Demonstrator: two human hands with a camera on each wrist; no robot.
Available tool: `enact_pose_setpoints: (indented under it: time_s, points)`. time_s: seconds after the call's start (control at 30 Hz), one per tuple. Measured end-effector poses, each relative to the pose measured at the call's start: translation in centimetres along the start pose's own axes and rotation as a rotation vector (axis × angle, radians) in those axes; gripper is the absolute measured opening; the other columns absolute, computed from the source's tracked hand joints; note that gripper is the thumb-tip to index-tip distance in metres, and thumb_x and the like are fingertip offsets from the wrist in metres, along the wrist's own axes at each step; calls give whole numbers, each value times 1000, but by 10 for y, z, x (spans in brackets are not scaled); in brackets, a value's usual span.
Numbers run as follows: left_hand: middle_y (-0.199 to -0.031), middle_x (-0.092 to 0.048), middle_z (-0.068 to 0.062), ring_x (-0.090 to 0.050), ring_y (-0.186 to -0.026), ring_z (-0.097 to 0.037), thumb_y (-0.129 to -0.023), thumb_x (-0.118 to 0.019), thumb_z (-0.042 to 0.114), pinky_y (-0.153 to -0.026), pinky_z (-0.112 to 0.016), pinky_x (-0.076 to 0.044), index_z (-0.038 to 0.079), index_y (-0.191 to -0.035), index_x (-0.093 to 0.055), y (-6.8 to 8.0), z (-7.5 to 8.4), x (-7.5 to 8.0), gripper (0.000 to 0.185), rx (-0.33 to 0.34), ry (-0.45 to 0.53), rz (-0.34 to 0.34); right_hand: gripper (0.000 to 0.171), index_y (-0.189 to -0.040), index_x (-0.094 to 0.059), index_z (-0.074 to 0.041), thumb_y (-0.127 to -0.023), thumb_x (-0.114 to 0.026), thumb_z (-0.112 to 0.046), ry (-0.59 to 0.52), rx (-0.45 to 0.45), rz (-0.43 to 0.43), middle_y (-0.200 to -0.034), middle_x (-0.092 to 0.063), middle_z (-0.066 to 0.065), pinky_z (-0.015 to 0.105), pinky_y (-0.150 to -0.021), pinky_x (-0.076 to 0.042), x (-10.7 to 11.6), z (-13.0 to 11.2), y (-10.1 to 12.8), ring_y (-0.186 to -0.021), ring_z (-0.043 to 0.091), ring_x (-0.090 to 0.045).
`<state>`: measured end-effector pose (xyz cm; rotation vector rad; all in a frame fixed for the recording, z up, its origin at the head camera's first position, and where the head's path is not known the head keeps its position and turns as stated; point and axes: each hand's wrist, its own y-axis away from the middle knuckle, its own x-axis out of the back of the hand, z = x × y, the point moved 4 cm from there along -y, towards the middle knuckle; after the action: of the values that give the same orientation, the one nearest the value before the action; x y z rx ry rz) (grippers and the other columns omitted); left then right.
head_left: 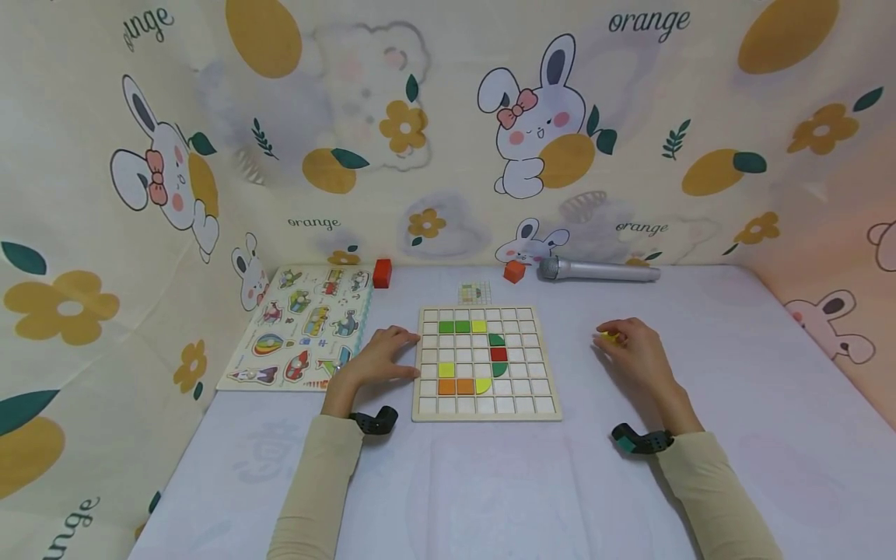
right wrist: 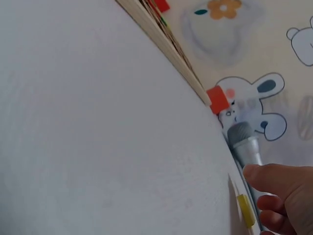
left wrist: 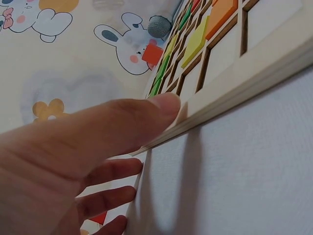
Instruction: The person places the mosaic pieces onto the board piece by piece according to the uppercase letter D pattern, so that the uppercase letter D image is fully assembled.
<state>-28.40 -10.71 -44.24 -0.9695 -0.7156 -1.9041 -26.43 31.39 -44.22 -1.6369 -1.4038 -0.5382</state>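
A wooden grid board (head_left: 486, 411) lies at the table's middle, with green, yellow, red and orange tiles set in some of its cells. My left hand (head_left: 404, 354) rests at the board's left edge. In the left wrist view the left hand (left wrist: 146, 142) has straight fingers, and its thumb (left wrist: 161, 105) touches the board's edge (left wrist: 244, 73). My right hand (head_left: 619, 336) lies on the table to the right of the board, fingers curled round a small yellow tile (head_left: 608, 337). In the right wrist view the yellow tile (right wrist: 245, 210) lies flat on the cloth at the fingertips (right wrist: 266, 203).
A vehicle peg puzzle (head_left: 301, 327) lies left of the board. At the back are two red blocks (head_left: 381, 273) (head_left: 514, 271), a small pattern card (head_left: 474, 293) and a silver microphone (head_left: 598, 270). Printed fabric walls close off three sides.
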Motion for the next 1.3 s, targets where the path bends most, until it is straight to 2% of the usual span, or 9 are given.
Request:
enact_pose_setpoints:
  time_s: [0.3, 0.53, 0.73, 1.1, 1.23, 1.3]
  points:
    - [-138, -42, -13, -34, -127, -31, -78, -74, 32, -105, -48, -34, 11, -134, -50, 0, 1, 0, 64, -1, -5, -3, 47, -119, -55, 2, -83, -70, -24, 62, -102, -34, -96, -51, 20, 40, -67, -42, -1, 13, 3, -83, 31, -49]
    - [-138, -42, -13, -34, -128, -30, -78, -74, 32, -106, -48, -33, 12, -135, -50, 1, 0, -1, 65, 9, -5, -3, 57, -127, -47, 1, -84, -68, -33, 99, -154, -89, -94, -55, 20, 42, -66, -43, -1, 18, 4, -81, 30, -50]
    - [-138, -42, -12, -33, -128, -30, -78, -74, 33, -106, -48, -33, 12, -135, -49, 1, 0, -1, 65, 20, -7, -4, 56, -127, -47, 1, -85, -67, -31, 98, -156, -118, -95, -57, 22, 43, -66, -45, 0, 16, 5, -81, 31, -51]
    - [-137, -43, -12, -34, -127, -30, -78, -74, 33, -105, -48, -33, 12, -135, -50, 1, 0, -1, 65, 15, -11, 0, 52, -125, -48, 3, -84, -69, -20, 31, -169, -168, -98, -60, 24, 46, -75, -50, 11, 10, 5, -85, 33, -55]
    - [-137, -43, -12, -34, -127, -30, -78, -74, 33, -105, -48, -33, 12, -135, -50, 0, 0, -1, 65, 17, -6, -1, 45, -121, -53, 4, -83, -69, -16, -3, -173, -188, -100, -60, 23, 45, -77, -49, 12, 0, 3, -89, 33, -55]
    - [-137, -43, -12, -34, -127, -30, -78, -74, 33, -105, -48, -33, 12, -135, -50, 0, 0, -1, 65, 16, -6, -1, 40, -116, -57, 5, -82, -69, -12, -19, -143, -192, -98, -60, 21, 43, -76, -49, 9, -8, 0, -89, 32, -56]
